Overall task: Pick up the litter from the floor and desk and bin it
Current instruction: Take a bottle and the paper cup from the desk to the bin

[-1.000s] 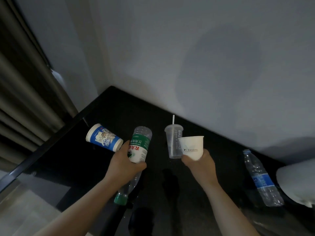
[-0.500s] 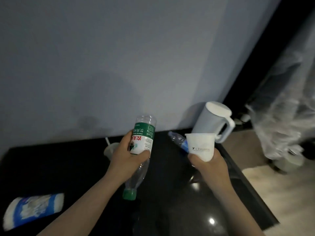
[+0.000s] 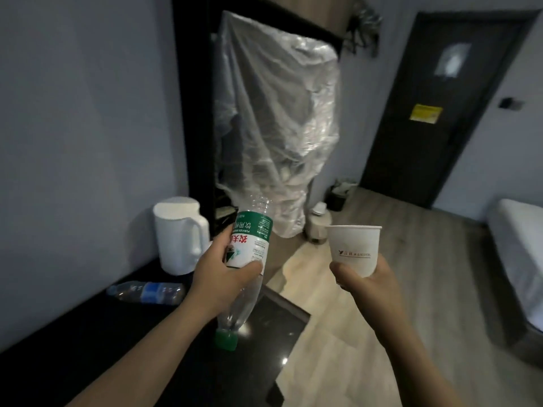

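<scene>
The green-label bottle (image 3: 249, 251), cap down, is gripped in our left hand (image 3: 223, 277), the paper cup (image 3: 354, 249) clasped upright in our right hand (image 3: 367, 282), both just off the desk (image 3: 88, 348) corner; we're carrying, and next must reach the dark bin (image 3: 340, 195) ahead

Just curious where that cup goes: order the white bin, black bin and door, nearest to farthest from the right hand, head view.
From the right hand:
1. White bin, on the floor ahead.
2. Black bin, behind it by the wall.
3. Door, farthest back, right.
</scene>
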### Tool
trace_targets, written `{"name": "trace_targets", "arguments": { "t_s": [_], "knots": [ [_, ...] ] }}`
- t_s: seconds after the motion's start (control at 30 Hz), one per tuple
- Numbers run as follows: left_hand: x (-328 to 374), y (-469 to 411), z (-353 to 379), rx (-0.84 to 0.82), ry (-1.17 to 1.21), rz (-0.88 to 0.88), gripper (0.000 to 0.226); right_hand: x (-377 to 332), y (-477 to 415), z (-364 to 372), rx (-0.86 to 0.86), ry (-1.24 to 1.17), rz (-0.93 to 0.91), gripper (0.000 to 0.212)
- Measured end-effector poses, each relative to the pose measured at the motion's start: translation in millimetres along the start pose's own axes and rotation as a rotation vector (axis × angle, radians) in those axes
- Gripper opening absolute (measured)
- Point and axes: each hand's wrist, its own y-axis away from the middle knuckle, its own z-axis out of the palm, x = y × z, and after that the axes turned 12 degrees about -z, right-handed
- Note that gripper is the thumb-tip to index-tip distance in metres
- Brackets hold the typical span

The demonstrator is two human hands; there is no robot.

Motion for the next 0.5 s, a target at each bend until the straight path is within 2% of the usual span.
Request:
{"name": "trace_targets", "arguments": {
  "t_s": [0.13, 0.27, 0.37, 0.5],
  "knots": [
    [32, -13, 99, -0.149, 0.052, 0.066, 0.075, 29, -20, -90, 0.117, 0.012, 0.014, 0.026],
    [57, -24, 191, -0.237, 0.072, 0.132, 0.076, 53, -43, -169, 0.19, 0.024, -0.026, 0.025],
    [71, -32, 257, -0.298, 0.053, 0.17, 0.089, 72, -55, -223, 0.246, 0.028, -0.026, 0.024],
    [93, -42, 336, -0.361, 0.064, 0.194, 0.079, 102, -76, -285, 0.348, 0.067, 0.015, 0.024]
  ]
}}
